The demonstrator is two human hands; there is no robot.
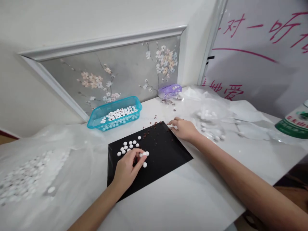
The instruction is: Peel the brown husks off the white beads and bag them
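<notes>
The black mat point(166, 150) lies flat on the white surface point(154, 208); over the mat's left half, the left hand point(127, 165) pinches one or two white balls point(147, 153) between thumb and fingertips, the exact count being hidden; a loose ball point(144, 164) rests on the mat just beside them. Left of the mat, a plastic bag point(81, 154) covers many more balls; beyond the left hand, a loose group of balls point(125, 147) sits on the mat, unjoined as far as can be seen. Brown bits point(145, 135) lie scattered across the mat's far corner and past it; the right hand point(184, 129) bends its fingers down beside that corner, and whether it grips anything I cannot tell. Right of the mat lies a second plastic bag point(209, 114) with balls; behind the mat stand a blue basket point(108, 108) of balls and a purple packet point(168, 91); judging by this, the work looks early, with few balls on the mat and most elsewhere.
</notes>
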